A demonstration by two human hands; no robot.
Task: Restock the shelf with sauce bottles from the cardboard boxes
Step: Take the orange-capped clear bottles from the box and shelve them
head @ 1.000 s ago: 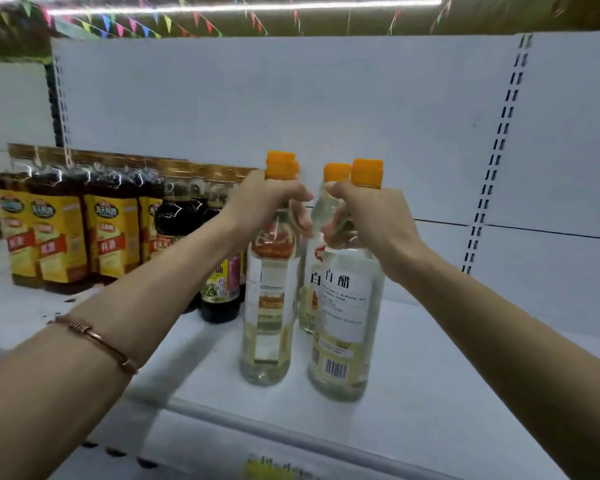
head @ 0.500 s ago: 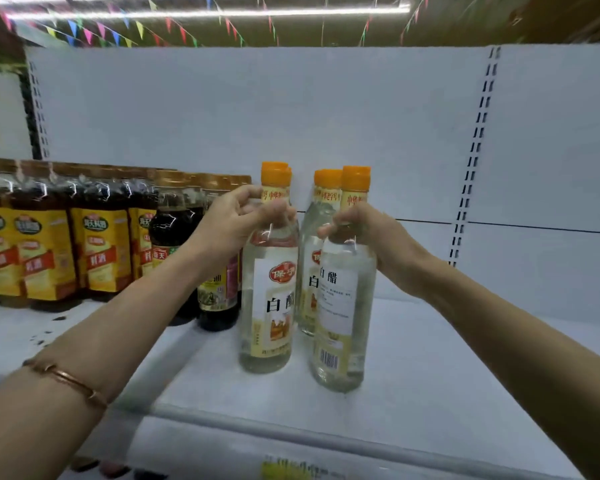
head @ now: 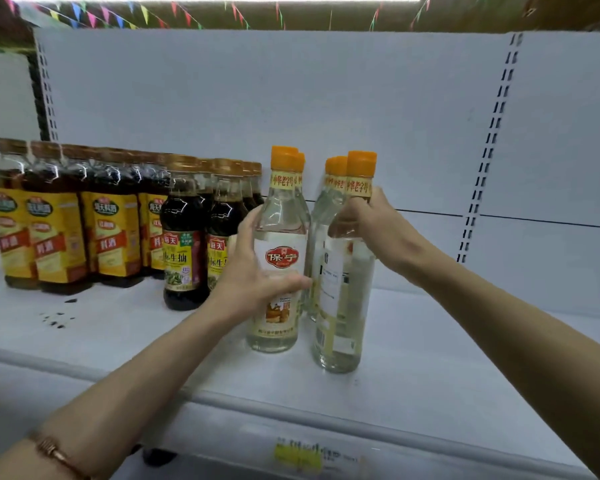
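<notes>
A: We see two clear plastic vinegar bottles with orange caps at the front of the white metal shelf [head: 413,358], both upright on its surface. The left front bottle [head: 280,271] shows its red-and-white label to us; the right front bottle [head: 343,289] is turned so its label faces sideways.

B: And we can tell how each hand sits. The left hand [head: 253,271] wraps the left front bottle at label height, thumb across the front and fingers round the far side, so it grasps the body. The right hand [head: 371,230] grips the right front bottle at the shoulder, just under the yellow neck band, fingers curled round it.

A: Behind them we make out more orange-capped clear bottles [head: 333,188], close against the front pair.

B: To the left, just beside the left hand, stand dark soy sauce bottles with green-and-red labels [head: 182,244], and further left a row of dark bottles with yellow labels [head: 59,233].

A: We also note a thin rose-gold bracelet [head: 54,452] on the left wrist, and a yellow price tag [head: 298,453] on the shelf's front edge.
</notes>
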